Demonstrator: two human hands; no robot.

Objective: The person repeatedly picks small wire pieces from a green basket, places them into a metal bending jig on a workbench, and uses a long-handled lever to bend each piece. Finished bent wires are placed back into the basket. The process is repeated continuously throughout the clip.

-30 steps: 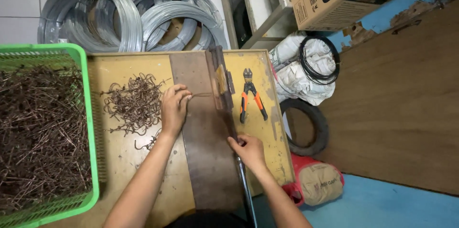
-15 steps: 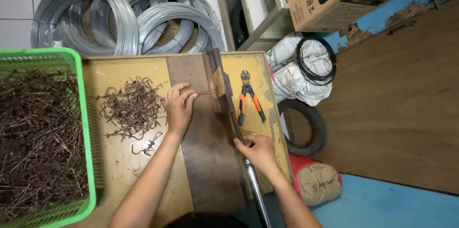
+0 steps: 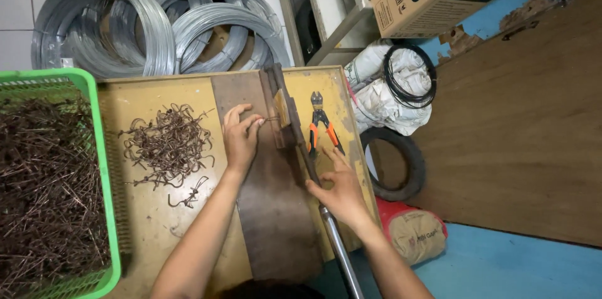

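My left hand (image 3: 240,136) pinches a short brown wire piece (image 3: 271,119) and holds it against the metal bending jig (image 3: 285,117) on the dark plate (image 3: 269,211). My right hand (image 3: 342,192) rests on the jig's lever bar (image 3: 310,170), whose grey pipe handle (image 3: 342,255) runs toward me; the fingers are partly spread over it. A pile of bent rusty wire hooks (image 3: 168,143) lies on the yellow table (image 3: 150,224) left of my left hand.
A green basket (image 3: 100,167) full of straight rusty wire pieces stands at the left. Orange-handled pliers (image 3: 321,126) lie right of the jig. Coils of grey wire (image 3: 144,23) sit behind the table. White sacks, a black tyre and cardboard boxes are at the right.
My right hand has swung the lever bar a little, moving toward me along the handle. My left hand stays at the jig with the wire piece. The camera shifted slightly.
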